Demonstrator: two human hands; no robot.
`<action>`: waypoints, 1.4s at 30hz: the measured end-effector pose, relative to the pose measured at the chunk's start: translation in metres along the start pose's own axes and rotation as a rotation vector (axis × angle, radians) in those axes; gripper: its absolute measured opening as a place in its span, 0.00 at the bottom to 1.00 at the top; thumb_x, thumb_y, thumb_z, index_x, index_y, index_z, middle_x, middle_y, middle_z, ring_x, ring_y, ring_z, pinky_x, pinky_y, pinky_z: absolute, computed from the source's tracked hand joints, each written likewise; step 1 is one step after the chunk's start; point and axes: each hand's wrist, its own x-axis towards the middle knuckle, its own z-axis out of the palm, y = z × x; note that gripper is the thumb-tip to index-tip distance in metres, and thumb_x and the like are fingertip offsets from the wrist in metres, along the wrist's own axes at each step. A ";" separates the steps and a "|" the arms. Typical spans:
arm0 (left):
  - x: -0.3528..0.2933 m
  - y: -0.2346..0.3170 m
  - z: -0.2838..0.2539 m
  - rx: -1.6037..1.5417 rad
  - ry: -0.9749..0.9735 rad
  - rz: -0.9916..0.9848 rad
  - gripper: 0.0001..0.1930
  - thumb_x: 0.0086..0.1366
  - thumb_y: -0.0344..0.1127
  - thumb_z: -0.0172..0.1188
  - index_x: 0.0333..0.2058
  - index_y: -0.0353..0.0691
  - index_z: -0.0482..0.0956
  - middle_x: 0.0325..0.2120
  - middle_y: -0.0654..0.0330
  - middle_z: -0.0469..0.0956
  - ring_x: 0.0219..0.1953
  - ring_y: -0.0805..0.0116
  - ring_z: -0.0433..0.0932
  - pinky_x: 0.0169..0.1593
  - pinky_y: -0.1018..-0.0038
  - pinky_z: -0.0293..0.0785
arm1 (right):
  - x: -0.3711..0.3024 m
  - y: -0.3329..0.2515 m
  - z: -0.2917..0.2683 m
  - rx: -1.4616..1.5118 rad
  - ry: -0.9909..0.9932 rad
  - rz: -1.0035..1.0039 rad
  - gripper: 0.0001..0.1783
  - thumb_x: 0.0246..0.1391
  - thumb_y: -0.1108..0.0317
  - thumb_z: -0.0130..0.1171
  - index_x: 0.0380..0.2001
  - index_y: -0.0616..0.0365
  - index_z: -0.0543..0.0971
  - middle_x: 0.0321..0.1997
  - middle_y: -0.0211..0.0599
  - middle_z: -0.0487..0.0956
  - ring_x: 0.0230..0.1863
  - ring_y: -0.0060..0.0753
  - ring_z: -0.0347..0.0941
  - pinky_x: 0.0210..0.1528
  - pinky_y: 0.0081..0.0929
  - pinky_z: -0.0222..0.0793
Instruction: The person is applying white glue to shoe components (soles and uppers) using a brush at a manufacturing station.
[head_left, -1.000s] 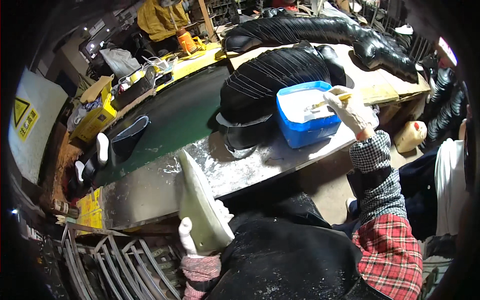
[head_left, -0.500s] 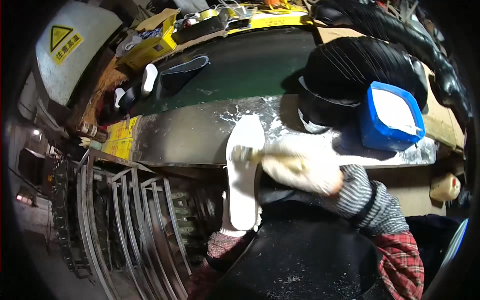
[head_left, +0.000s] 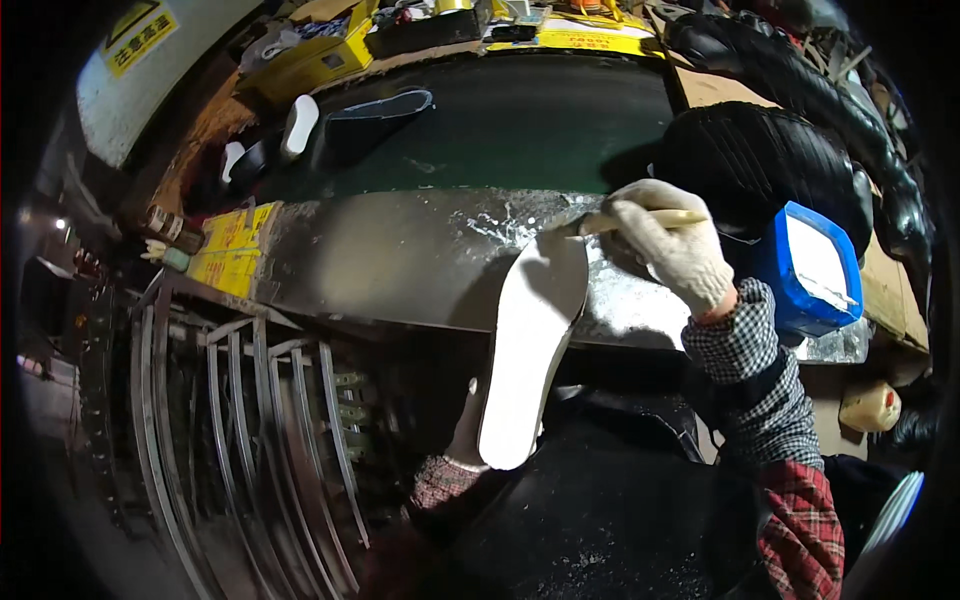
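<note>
While the right hand pinches a brush near the white sole's wide end, bristle contact unclear, the left hand grips it from beneath, wide end over the bench; blue tub right.

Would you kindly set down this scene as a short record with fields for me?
Left hand: holding the white sole near its lower end
Right hand: gloved, gripping a brush
Brush tip: at the sole's upper end; contact unclear
Tub: blue, white contents, right of the right hand
Bench: dark, with white splashes
Jug: pale, red cap, below the tub in view
</note>
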 end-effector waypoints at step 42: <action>0.013 0.085 0.097 0.272 0.345 0.378 0.29 0.70 0.59 0.44 0.50 0.37 0.72 0.31 0.49 0.81 0.24 0.57 0.81 0.18 0.70 0.79 | -0.021 0.002 0.033 -0.561 -0.435 -0.642 0.17 0.53 0.71 0.55 0.48 0.55 0.77 0.40 0.46 0.75 0.39 0.46 0.75 0.39 0.37 0.75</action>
